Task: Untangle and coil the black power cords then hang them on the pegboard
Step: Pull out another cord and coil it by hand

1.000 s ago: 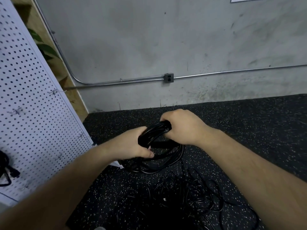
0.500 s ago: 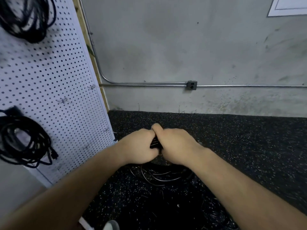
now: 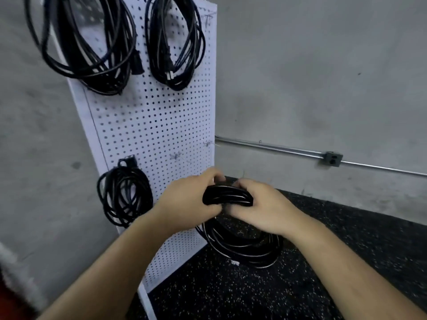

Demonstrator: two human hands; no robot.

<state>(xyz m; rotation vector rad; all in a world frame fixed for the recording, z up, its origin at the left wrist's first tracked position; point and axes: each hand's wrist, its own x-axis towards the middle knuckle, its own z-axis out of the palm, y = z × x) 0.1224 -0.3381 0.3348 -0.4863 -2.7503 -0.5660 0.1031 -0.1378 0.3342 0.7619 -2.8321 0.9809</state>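
A coiled black power cord (image 3: 227, 195) is held up in front of the white pegboard (image 3: 157, 125). My left hand (image 3: 191, 202) grips the coil's top from the left and my right hand (image 3: 261, 206) grips it from the right. The coil's lower loops (image 3: 245, 248) hang below my hands. Three other coiled black cords hang on the pegboard: one at top left (image 3: 87, 42), one at top middle (image 3: 175, 40), one at lower left (image 3: 124, 192). Bare metal hooks (image 3: 175, 155) stick out of the board just above my left hand.
The pegboard stands upright on a black speckled rubber floor (image 3: 323, 262), against a grey concrete wall (image 3: 312, 77). A metal conduit with an outlet box (image 3: 332, 158) runs along the wall at the right.
My view has swung up and to the left, so the pegboard with its hung cords now fills the left. Both hands have lifted the coiled cord off the floor toward the board.
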